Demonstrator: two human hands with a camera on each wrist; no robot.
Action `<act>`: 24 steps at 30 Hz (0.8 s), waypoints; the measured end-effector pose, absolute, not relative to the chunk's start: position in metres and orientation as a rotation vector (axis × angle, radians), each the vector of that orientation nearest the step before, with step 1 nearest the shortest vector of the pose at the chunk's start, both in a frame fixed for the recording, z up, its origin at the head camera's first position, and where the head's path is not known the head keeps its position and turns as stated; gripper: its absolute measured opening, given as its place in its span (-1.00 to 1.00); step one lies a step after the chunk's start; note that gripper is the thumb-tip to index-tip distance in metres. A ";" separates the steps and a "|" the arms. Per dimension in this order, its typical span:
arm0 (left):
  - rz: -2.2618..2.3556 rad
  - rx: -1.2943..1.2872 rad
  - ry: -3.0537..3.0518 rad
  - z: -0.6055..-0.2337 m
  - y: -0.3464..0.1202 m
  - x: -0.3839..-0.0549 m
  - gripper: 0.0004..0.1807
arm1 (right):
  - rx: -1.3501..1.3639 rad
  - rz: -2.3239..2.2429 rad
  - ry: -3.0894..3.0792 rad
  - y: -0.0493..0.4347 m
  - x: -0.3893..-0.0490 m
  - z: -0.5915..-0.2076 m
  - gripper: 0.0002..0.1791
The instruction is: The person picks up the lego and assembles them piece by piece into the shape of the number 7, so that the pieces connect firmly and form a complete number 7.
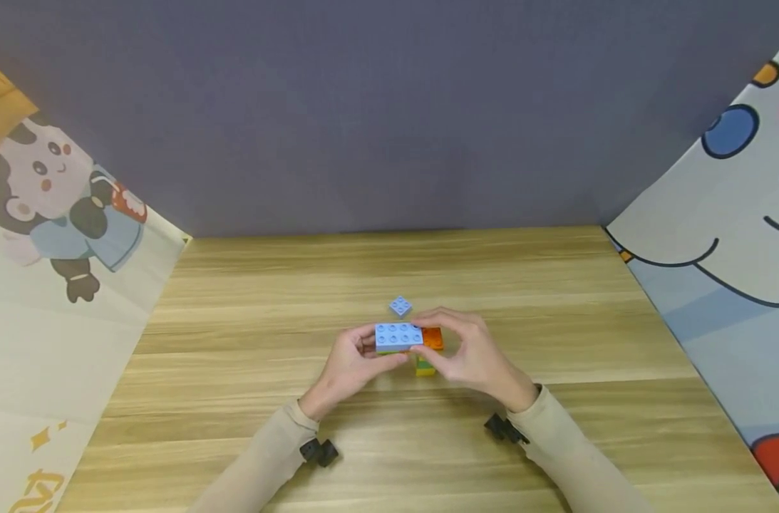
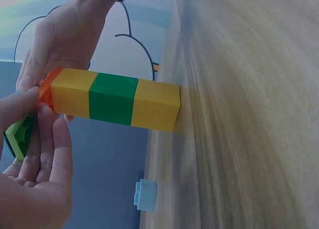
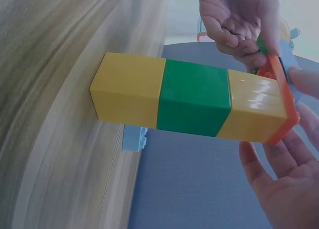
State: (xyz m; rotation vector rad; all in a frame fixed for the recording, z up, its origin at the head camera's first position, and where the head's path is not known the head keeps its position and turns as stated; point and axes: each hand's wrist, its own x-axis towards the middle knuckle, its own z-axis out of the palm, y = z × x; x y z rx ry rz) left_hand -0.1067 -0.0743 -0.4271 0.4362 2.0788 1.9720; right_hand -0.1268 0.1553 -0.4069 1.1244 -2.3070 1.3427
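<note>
A tower stands upright on the table: a yellow block (image 2: 155,105) at the bottom, a green block (image 2: 113,99) in the middle and another yellow block (image 2: 75,92) above. Across its top lies an orange brick (image 1: 432,338), sticking out to the left. A long light blue brick (image 1: 395,336) with studs up sits over the orange brick's left part. My right hand (image 1: 479,356) pinches the blue brick's right end between thumb and fingers. My left hand (image 1: 349,365) holds the left end, its fingers around a light green brick (image 2: 21,134) beneath the blue one. Fingers partly hide the joints.
A small light blue brick (image 1: 400,306) with studs up lies on the wooden table (image 1: 267,285) just behind the tower. A dark grey panel (image 1: 389,128) rises at the table's back edge, with printed panels at left and right.
</note>
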 end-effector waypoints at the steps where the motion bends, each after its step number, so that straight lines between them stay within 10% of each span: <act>1: 1.976 0.437 2.069 -0.426 -0.074 -0.106 -0.47 | 1.130 1.342 -2.302 0.155 -0.127 -0.407 -0.61; 24: 2.011 0.259 1.941 -0.408 -0.073 -0.113 -0.48 | 1.167 1.366 -2.231 0.156 -0.130 -0.417 -0.45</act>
